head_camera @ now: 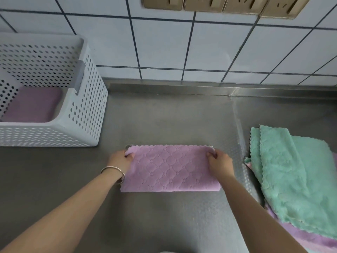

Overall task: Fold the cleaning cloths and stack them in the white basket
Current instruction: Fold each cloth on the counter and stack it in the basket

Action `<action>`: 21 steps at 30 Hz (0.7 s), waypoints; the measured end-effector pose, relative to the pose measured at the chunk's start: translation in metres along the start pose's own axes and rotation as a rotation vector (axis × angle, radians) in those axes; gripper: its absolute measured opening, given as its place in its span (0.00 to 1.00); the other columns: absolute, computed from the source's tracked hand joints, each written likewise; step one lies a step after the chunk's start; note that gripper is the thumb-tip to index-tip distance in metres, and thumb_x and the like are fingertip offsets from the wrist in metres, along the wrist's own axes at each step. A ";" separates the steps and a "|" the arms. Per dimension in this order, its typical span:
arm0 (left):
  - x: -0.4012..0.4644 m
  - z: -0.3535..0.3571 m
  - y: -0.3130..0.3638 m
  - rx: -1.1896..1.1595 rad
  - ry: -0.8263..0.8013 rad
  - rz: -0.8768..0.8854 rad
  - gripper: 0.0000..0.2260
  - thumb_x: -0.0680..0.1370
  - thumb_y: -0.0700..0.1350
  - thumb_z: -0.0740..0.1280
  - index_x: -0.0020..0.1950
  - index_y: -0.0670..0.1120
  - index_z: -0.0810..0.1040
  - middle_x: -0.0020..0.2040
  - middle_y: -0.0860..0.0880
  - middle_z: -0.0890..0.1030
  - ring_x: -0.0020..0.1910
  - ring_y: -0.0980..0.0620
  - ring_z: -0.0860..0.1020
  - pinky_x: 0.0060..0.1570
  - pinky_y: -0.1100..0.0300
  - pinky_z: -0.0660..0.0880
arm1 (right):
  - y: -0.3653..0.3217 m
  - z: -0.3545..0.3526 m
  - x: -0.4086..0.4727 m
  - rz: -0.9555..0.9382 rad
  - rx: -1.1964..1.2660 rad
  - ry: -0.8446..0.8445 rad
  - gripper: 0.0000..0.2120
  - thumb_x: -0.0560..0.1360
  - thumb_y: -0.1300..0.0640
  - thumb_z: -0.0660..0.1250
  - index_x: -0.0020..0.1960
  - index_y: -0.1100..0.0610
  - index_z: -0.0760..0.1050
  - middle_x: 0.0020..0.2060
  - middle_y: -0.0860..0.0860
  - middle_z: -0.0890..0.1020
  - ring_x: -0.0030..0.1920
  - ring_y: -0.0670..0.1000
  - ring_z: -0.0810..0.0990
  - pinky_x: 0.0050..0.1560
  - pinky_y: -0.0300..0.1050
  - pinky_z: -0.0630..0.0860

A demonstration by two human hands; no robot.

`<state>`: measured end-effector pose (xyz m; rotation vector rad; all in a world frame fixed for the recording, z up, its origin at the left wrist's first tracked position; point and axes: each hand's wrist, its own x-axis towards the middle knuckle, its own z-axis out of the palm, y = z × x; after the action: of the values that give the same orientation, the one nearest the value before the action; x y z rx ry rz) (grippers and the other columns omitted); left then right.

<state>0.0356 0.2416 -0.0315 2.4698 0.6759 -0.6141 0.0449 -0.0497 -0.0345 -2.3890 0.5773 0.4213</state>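
A pink cleaning cloth (170, 169), folded in half into a long rectangle, lies flat on the steel counter in the middle. My left hand (121, 160) pinches its far left corner and my right hand (219, 161) pinches its far right corner. The white perforated basket (87, 99) stands at the back left, with one folded pink cloth (32, 105) lying on its bottom. At the right edge lies a loose pile of green cloths (291, 178) on top of pink cloths (310, 240).
The steel counter (164, 115) runs under everything, with a raised lip along the back. Behind it is a white tiled wall (164, 42) with a row of gold sockets (218, 4) at the top.
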 end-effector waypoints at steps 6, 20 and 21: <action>0.005 0.003 -0.002 -0.008 0.001 -0.035 0.16 0.80 0.47 0.57 0.55 0.38 0.79 0.54 0.36 0.80 0.49 0.39 0.77 0.43 0.60 0.65 | -0.001 0.006 0.002 0.021 -0.026 0.045 0.11 0.77 0.55 0.59 0.51 0.59 0.77 0.47 0.60 0.81 0.49 0.61 0.78 0.45 0.46 0.71; -0.004 0.006 -0.006 -0.072 0.321 -0.042 0.17 0.71 0.50 0.69 0.54 0.41 0.73 0.54 0.38 0.76 0.50 0.37 0.76 0.48 0.50 0.73 | 0.008 -0.008 -0.003 0.116 0.167 0.122 0.14 0.76 0.47 0.63 0.56 0.55 0.73 0.50 0.53 0.82 0.46 0.53 0.77 0.46 0.45 0.72; -0.009 0.013 -0.007 -0.095 0.433 0.049 0.18 0.70 0.47 0.70 0.55 0.40 0.72 0.55 0.37 0.74 0.51 0.36 0.74 0.49 0.47 0.73 | 0.011 -0.010 -0.006 0.120 0.165 0.115 0.14 0.76 0.47 0.63 0.57 0.55 0.73 0.50 0.53 0.82 0.46 0.53 0.78 0.46 0.45 0.72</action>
<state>0.0210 0.2365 -0.0386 2.5394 0.7798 -0.0197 0.0360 -0.0621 -0.0302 -2.2385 0.7804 0.2775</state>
